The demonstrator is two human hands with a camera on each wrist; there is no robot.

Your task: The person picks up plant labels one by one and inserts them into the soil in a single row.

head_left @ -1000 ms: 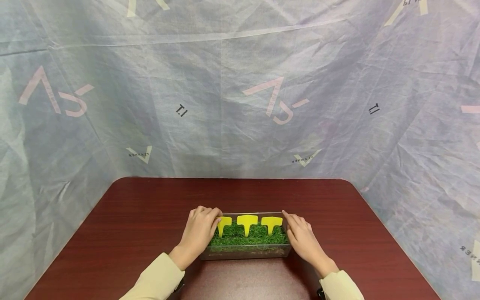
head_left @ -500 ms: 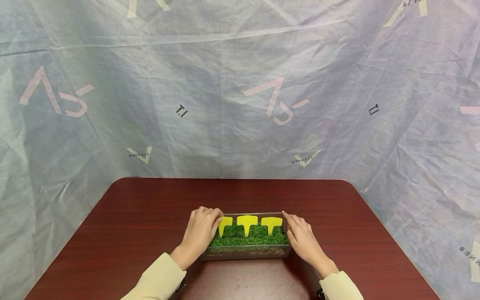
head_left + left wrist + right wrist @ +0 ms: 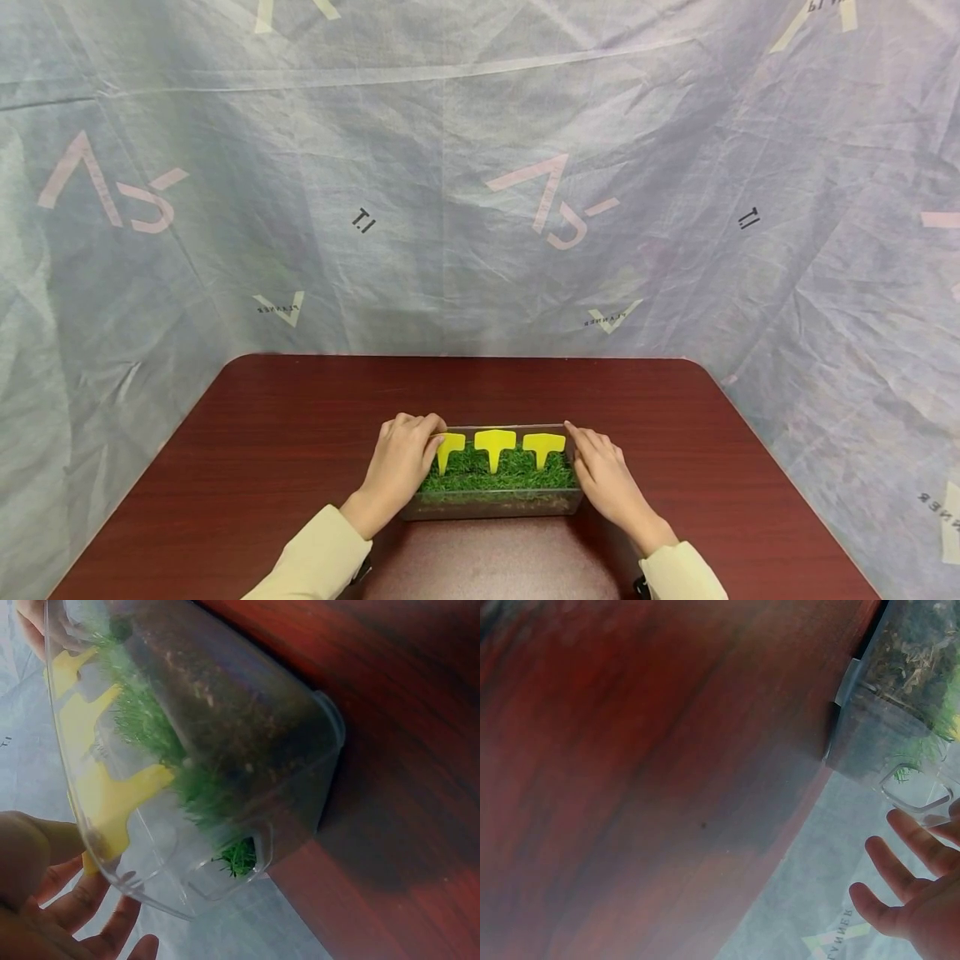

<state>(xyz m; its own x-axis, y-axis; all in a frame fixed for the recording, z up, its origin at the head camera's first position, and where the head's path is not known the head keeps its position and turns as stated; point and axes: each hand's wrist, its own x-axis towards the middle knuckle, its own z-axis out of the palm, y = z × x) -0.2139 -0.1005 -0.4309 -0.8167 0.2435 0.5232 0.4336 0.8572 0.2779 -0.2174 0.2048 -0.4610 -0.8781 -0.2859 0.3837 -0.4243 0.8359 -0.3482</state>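
Observation:
A clear plastic box with green grass over brownish fill sits on the table. Three yellow T-shaped plant labels stand upright in the grass: a left one, a middle one and a right one. At the box's back left corner, my left hand pinches the outer end of the left label between thumb and fingers. The left wrist view shows this label close to the rim, fingers behind it. My right hand rests with extended fingers along the box's right end, near its handle hole.
The dark red wooden table has rounded back corners. Grey printed fabric hangs behind it and along both sides. Cream sleeves cover the forearms, with a dark band at each wrist.
Over the past second my left hand and the left plant label have shifted very slightly to the right. The right hand and the box stay in place.

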